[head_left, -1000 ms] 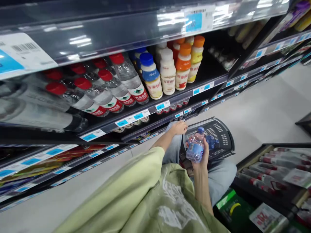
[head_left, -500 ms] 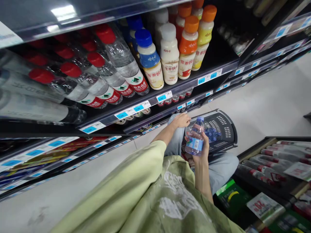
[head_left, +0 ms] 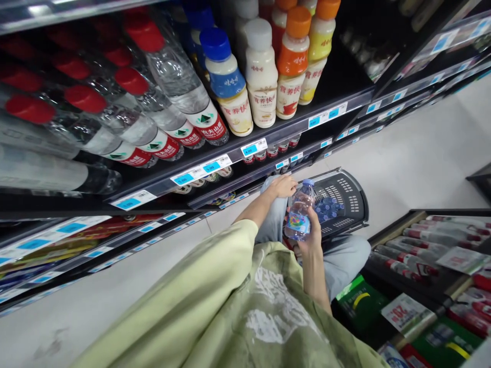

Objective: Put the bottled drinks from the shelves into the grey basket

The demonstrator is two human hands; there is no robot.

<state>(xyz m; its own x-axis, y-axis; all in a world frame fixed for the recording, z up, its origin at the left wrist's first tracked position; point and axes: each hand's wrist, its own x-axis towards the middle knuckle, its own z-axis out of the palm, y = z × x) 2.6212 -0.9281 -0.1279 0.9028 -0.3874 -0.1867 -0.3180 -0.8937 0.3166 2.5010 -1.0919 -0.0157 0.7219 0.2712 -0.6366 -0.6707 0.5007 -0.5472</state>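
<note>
My right hand (head_left: 312,230) is wrapped round a clear plastic water bottle (head_left: 303,204) with a pale blue cap and a blue label. The bottle stands nearly upright in front of my lap, and a coloured picture on its label faces me. My left hand (head_left: 284,186) rests by my bent knee, just left of the bottle's cap, loosely bent with nothing seen in it. Beyond the bottle is a dark shopping basket (head_left: 362,197) on the floor. Several small blue-capped bottles (head_left: 329,208) lie inside it.
On the left, a shelf (head_left: 199,171) carries red-capped water bottles (head_left: 164,145) and milk drink bottles (head_left: 263,76) with blue, white and orange caps. To the right stands a low display (head_left: 418,212) of bottles, with green boxes (head_left: 360,306) and price signs (head_left: 406,313).
The bottle has turned in my right hand: its barcode side faced me before, and now the coloured picture does. The view has shifted a little; my left hand stays by the knee.
</note>
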